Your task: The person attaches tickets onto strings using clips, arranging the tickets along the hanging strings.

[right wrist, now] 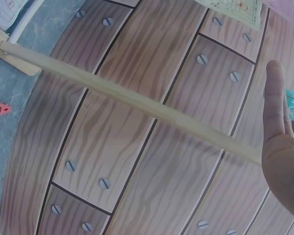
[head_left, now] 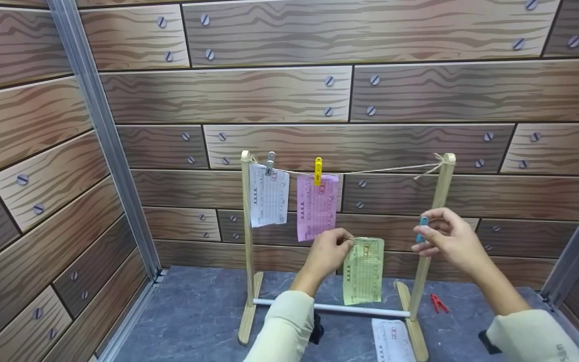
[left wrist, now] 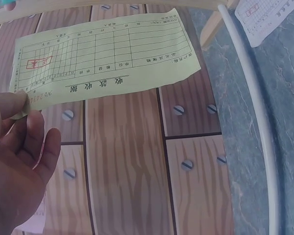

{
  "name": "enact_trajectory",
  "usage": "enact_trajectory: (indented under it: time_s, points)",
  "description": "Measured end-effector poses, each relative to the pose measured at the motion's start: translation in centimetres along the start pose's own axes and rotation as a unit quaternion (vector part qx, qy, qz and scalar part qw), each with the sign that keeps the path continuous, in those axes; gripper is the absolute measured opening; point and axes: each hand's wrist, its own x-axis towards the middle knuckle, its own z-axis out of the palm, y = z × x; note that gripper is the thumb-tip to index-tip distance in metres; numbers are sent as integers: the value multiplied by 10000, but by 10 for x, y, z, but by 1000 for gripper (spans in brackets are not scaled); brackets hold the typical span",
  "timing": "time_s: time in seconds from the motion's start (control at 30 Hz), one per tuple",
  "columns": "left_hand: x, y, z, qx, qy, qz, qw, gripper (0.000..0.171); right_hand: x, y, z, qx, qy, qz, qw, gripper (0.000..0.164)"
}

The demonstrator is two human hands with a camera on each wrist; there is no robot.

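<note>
My left hand (head_left: 328, 253) pinches a yellow-green receipt slip (head_left: 364, 271) by its upper left corner, below the string. In the left wrist view the printed slip (left wrist: 108, 56) stretches out from thumb and fingertips. A blue clothespin (head_left: 422, 230) is held between the thumb and fingers of my right hand (head_left: 453, 244), in front of the rack's right post. On the string (head_left: 390, 169) hang a white slip (head_left: 269, 196) under a grey clothespin (head_left: 270, 163) and a pink slip (head_left: 316, 208) under a yellow clothespin (head_left: 318, 171).
The wooden rack (head_left: 247, 226) stands on a grey marbled table (head_left: 194, 301), with a white crossbar (head_left: 329, 308) low between its posts. Right of it lies a red clothespin (head_left: 439, 303). Another white slip (head_left: 393, 340) lies at the front by the right foot. Wood-patterned panels (head_left: 269, 95) surround the table.
</note>
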Motion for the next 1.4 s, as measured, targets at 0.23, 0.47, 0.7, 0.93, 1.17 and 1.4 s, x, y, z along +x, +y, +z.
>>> enact_trajectory:
  time_s: [0.23,0.47,0.7,0.93,1.17,1.4]
  points:
    - [0,-1,2,44,5,13,10000,7,6,-6,5,-268,9,-21,9996,33]
    - [2,1,2,41,39,-7,10000,6,12,-13,12,-471,65,51,9989,34]
    - [4,4,0,60,4,-31,10000,6,18,-18,20,-497,-25,72,9987,35]
    - [7,5,-3,150,7,71,9999,6,24,-22,27,-484,-95,-2,9988,31]
    - [9,9,-5,79,5,57,10000,8,29,-27,33,-388,-177,-20,9991,29]
    - [12,11,-6,87,141,154,9997,7,32,-33,37,-387,-215,-40,9990,30]
